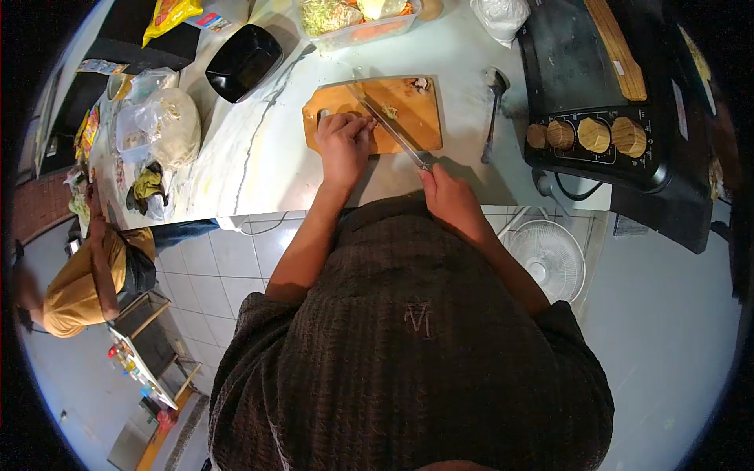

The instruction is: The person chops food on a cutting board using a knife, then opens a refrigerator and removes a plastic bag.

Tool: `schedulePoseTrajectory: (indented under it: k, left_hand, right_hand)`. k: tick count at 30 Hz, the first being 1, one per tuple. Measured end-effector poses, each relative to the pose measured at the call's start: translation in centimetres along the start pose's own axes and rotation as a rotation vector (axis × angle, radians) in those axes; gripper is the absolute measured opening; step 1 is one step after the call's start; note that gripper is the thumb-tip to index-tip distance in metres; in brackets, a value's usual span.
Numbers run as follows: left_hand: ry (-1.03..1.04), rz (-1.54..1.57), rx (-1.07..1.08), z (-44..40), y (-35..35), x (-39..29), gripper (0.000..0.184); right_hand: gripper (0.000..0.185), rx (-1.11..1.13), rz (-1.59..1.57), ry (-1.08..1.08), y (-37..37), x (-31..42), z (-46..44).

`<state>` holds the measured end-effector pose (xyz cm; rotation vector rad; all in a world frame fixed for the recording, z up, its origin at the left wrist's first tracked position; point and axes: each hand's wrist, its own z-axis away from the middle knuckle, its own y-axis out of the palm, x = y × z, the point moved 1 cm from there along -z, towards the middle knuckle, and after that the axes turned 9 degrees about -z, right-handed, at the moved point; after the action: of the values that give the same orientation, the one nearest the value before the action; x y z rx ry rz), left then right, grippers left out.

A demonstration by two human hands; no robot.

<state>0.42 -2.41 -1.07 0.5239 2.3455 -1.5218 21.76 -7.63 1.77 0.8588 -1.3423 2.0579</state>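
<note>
A wooden cutting board (pixel 428 129) lies on the marble-patterned counter in front of me. My right hand (pixel 452 198) grips the handle of a knife (pixel 397 135), whose blade slants up and left across the board. On the board's left part rests my left hand (pixel 344 147), its fingers curled down close to the blade; whatever they hold is hidden. A small whitish piece (pixel 323 115) shows beside those fingers. Small chopped bits (pixel 390 113) lie right of the blade. Near the board's top right corner sits a small white and dark lump (pixel 421 84), too small to name.
A spoon (pixel 495 106) lies right of the board, before a black cooker (pixel 585 145) with wooden knobs. Behind are a tub of shredded vegetables (pixel 361 31), a black bowl (pixel 245 63) and a white bag (pixel 500 17). Plastic bags (pixel 174 129) and another person (pixel 86 286) are left.
</note>
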Motion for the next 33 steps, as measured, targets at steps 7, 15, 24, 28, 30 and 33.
schedulePoseTrajectory:
  k: [7, 15, 24, 28, 30, 33]
  left_hand:
    - [-0.128, -0.014, 0.055, -0.1, -0.2, 0.4, 0.011]
    - [-0.131, 0.070, 0.045, 0.1, 0.1, 1.0, 0.012]
    - [-0.064, -0.004, -0.013, 0.3, -0.1, 0.4, 0.011]
    - [-0.032, -0.026, -0.005, 0.6, -0.2, 0.7, 0.012]
    - [-0.026, -0.030, -0.007, 0.7, 0.0, 0.8, 0.013]
    - [-0.044, -0.042, 0.016, 0.8, 0.0, 0.9, 0.014]
  right_hand:
    - [0.033, 0.051, 0.049, 0.066, -0.6, 0.9, -0.3]
    - [0.033, 0.081, 0.086, 0.136, -0.7, 1.7, -0.9]
    - [0.033, 0.024, 0.092, 0.102, -0.3, 0.5, -0.7]
    - [0.034, -0.014, 0.093, 0.085, -0.7, 0.1, -0.1]
    - [0.033, -0.033, 0.079, 0.058, -0.7, 0.1, -0.1]
    - [0.033, -0.040, 0.043, 0.011, -0.7, 0.6, 0.1]
